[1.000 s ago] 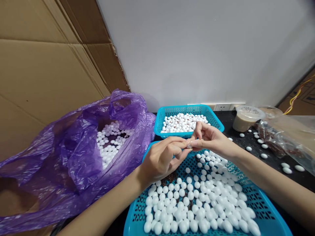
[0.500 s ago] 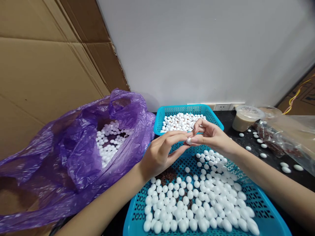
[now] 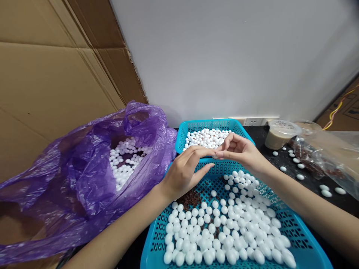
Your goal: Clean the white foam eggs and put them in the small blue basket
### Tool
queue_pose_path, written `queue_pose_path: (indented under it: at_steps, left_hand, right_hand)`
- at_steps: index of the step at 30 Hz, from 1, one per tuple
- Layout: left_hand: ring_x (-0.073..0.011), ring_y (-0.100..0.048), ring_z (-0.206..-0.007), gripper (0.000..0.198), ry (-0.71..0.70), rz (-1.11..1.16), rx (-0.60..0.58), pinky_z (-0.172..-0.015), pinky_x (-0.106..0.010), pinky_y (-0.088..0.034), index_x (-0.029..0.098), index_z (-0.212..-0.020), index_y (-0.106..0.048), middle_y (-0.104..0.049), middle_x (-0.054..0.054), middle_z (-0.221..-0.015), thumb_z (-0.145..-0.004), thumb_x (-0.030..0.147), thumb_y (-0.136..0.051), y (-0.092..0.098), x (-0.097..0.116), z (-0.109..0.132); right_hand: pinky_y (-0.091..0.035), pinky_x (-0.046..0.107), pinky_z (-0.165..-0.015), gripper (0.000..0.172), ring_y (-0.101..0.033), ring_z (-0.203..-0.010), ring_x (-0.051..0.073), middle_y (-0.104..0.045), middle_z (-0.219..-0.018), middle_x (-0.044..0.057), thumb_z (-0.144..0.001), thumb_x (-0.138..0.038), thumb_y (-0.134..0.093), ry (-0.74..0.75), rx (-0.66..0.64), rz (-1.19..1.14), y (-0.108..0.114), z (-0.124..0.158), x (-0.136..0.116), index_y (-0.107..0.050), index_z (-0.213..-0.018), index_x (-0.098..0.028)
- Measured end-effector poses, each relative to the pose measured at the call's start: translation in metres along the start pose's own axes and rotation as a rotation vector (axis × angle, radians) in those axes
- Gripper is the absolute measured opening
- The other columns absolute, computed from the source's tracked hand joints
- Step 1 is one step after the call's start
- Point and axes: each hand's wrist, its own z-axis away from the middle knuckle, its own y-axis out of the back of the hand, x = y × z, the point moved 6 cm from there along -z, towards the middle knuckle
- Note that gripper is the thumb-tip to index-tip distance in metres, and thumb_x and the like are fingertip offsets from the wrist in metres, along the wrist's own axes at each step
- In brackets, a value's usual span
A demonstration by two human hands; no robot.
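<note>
Pale grey wall (image 3: pixel 224 63), corrugated cardboard sheets (image 3: pixel 56 82)

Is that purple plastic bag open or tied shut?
Open: the purple plastic bag gapes at the top, showing white oval beads inside.

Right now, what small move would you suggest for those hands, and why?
Perhaps the left hand should pick up a white bead from the nearer blue basket: the hand hangs right above it, and brown flakes lie among the beads.

Upper left of the frame, corrugated cardboard sheeting (image 3: pixel 50 67) lines the wall; at upper right, a lidded plastic cup (image 3: pixel 280 135) of beige liquid stands on the black tabletop (image 3: pixel 259 136) beside a clear plastic bag (image 3: pixel 328 157) and below yellow wires (image 3: pixel 333 110).
</note>
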Motion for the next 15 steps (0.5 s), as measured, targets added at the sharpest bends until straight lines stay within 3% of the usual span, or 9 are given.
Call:
queue_pose_path:
  at_steps: [3, 7, 11, 13, 15]
  left_hand:
    - [-0.0175, -0.048, -0.116, 0.035, 0.021, -0.029, -0.051, -0.099, -0.036, -0.044, 0.016, -0.117, -0.043, -0.053, -0.010, -0.121, -0.085, 0.013, -0.056, -0.003, -0.001, -0.001]
    - [-0.0144, -0.054, -0.106, 0.019, 0.067, 0.002, -0.158, -0.093, -0.031, -0.046, 0.017, -0.104, -0.049, -0.058, -0.005, -0.109, -0.086, 0.010, -0.051, -0.009, -0.004, 0.001]
    - [-0.0144, -0.060, -0.088, 0.013, 0.162, -0.024, -0.497, -0.076, -0.027, -0.049, 0.017, -0.094, -0.054, -0.062, -0.001, -0.094, -0.086, 0.011, -0.047, -0.030, -0.010, 0.012]
    - [-0.0151, -0.061, -0.082, 0.013, 0.219, -0.076, -0.655, -0.070, -0.027, -0.048, 0.018, -0.093, -0.057, -0.064, 0.000, -0.091, -0.086, 0.013, -0.046, -0.038, -0.013, 0.018]
    - [-0.0160, -0.062, -0.080, 0.014, 0.267, -0.125, -0.750, -0.067, -0.026, -0.047, 0.018, -0.090, -0.059, -0.065, 0.000, -0.089, -0.085, 0.015, -0.047, -0.042, -0.016, 0.023]
  right_hand:
    - [-0.053, 0.030, -0.070, 0.024, -0.063, -0.070, 0.013, -0.066, -0.077, 0.000, -0.069, -0.021, -0.073, 0.057, 0.168, 0.017, 0.015, -0.002, -0.001, -0.049, -0.070, -0.020]
    - [-0.050, 0.034, -0.083, 0.018, -0.063, -0.090, 0.017, -0.064, -0.100, 0.004, -0.071, -0.023, -0.072, 0.083, 0.349, 0.050, 0.033, -0.001, 0.000, -0.057, -0.080, -0.021]
    - [-0.044, 0.035, -0.094, 0.017, -0.053, -0.113, 0.020, -0.051, -0.129, 0.004, -0.077, -0.024, -0.066, 0.105, 0.297, 0.116, 0.029, 0.001, -0.004, -0.062, -0.094, -0.024]
    - [-0.047, 0.033, -0.089, 0.015, -0.055, -0.109, 0.019, -0.052, -0.128, 0.004, -0.079, -0.024, -0.064, 0.113, 0.249, 0.148, 0.023, 0.001, -0.006, -0.062, -0.093, -0.024]
    - [-0.050, 0.030, -0.077, 0.011, -0.060, -0.094, 0.017, -0.058, -0.116, 0.005, -0.080, -0.024, -0.062, 0.118, 0.202, 0.188, 0.017, 0.002, -0.008, -0.062, -0.090, -0.022]
